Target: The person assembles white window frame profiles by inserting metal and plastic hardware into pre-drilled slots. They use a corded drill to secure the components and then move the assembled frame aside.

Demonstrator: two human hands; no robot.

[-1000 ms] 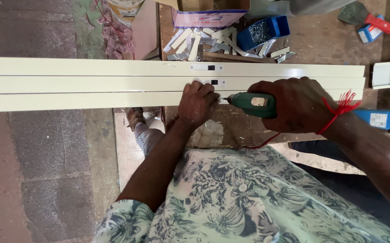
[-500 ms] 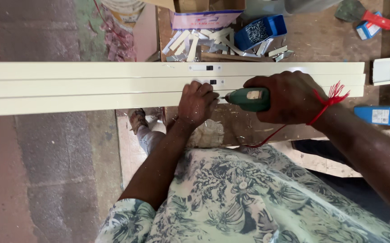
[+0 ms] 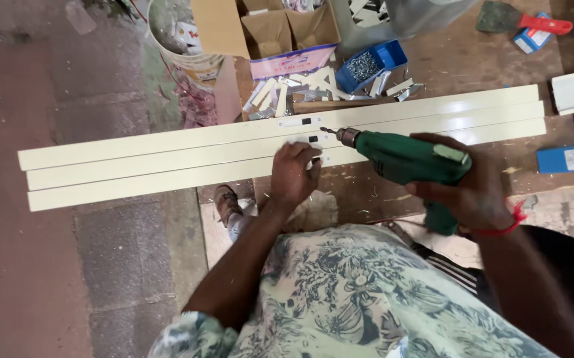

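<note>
While the right hand (image 3: 476, 192) grips a green drill (image 3: 409, 159), the left hand (image 3: 295, 174) presses flat on cream rails (image 3: 168, 162). Beyond it: open cardboard box (image 3: 267, 30), pink-edged; blue screw tray (image 3: 370, 65). Blue labelled box (image 3: 571, 158) right of the drill hand.

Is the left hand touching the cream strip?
Touching. The head view shows the left hand pressed flat on the long cream strip, fingers on its surface, while the right hand holds the green drill.

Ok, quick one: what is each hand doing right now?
Left hand: fingers curled, pressing down on the cream profile; not gripping anything.
Right hand: closed around the green drill.
</note>
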